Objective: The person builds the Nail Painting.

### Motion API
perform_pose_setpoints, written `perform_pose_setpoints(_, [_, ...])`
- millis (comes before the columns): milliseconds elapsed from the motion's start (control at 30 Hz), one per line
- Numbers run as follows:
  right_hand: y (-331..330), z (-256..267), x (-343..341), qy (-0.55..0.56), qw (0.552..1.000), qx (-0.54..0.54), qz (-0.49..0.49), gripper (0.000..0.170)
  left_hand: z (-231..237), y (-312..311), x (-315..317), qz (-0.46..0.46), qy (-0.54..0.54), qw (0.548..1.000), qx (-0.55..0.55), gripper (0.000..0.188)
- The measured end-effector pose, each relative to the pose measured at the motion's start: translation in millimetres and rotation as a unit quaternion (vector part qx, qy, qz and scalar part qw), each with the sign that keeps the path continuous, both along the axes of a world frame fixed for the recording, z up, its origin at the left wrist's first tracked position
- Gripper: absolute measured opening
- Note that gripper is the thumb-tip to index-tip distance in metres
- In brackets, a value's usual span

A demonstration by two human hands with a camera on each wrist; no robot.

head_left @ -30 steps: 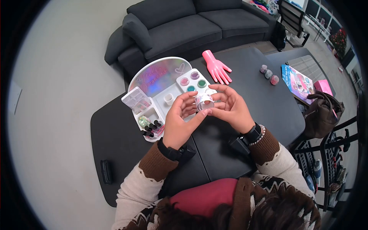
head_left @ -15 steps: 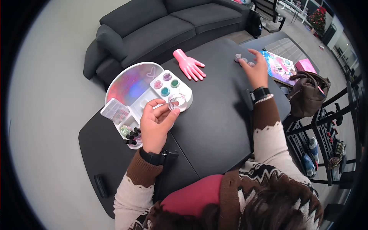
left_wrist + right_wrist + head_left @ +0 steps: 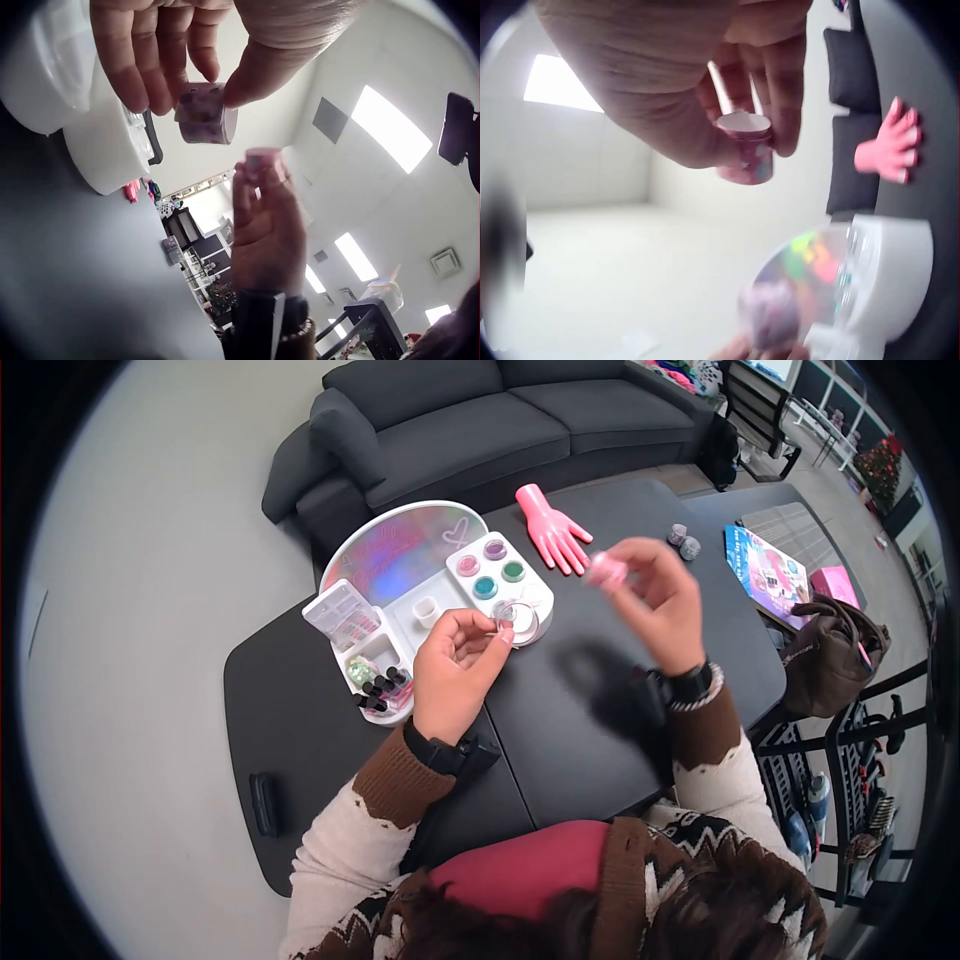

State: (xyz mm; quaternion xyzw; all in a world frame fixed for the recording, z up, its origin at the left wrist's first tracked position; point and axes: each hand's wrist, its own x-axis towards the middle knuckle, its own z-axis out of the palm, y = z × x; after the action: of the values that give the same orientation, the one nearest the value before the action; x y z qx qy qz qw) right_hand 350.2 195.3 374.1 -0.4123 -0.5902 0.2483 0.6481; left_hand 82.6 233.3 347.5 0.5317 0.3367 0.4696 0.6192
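Observation:
My left hand (image 3: 455, 675) pinches a small clear patterned cup (image 3: 204, 114) between thumb and fingers, over the front of the white tray (image 3: 433, 613). In the right wrist view, my right hand (image 3: 697, 82) holds a pink patterned jar (image 3: 748, 161) between thumb and fingertips, raised above the table to the right of the left hand. Pink, purple, green and teal pots (image 3: 485, 587) sit in the tray's right section.
A pink model hand (image 3: 553, 530) lies behind the tray. Two small jars (image 3: 689, 547) stand at the back right, near a colourful box (image 3: 768, 575) and a brown bag (image 3: 838, 655). A black case (image 3: 263, 804) is at the left edge.
My right hand first left the left hand for the jars at the back right, then came back leftward with the pink jar. The left hand kept hold of the clear cup.

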Motion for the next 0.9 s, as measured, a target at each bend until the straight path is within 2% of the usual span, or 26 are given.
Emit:
perform_pose_setpoints(33, [-8,4,-23,-0.015,0.999,0.020,0.025,0.025,-1,0,0,0.002,0.012,1.000,0.005,0.022])
perform_pose_setpoints(133, [-19,13,-53,-0.255,0.959,0.127,0.009,0.032,-1,0,-3,-0.004,0.034,0.999,0.019,0.025])
perform_pose_setpoints(233, [-14,2,-56,-0.297,0.946,0.124,-0.041,0.033,2,-1,-3,0.005,0.018,1.000,0.016,0.030])
perform_pose_setpoints(633, [-21,-8,-61,-0.239,0.968,-0.016,-0.075,0.032,2,-2,1,0.010,0.033,0.999,0.019,0.044])
perform_pose_setpoints(767, [-21,-6,-61,-0.236,0.970,-0.022,-0.059,0.031,2,-2,0,0.001,0.033,0.999,0.025,0.045])
perform_pose_setpoints(833, [-20,-3,-59,-0.287,0.954,0.019,-0.080,0.030,-1,0,-1,-0.012,0.049,0.998,0.047,0.048])
perform_pose_setpoints(900, [-18,-5,-63,-0.244,0.967,0.021,-0.063,0.030,-1,-2,1,-0.008,0.032,0.999,0.040,0.049])
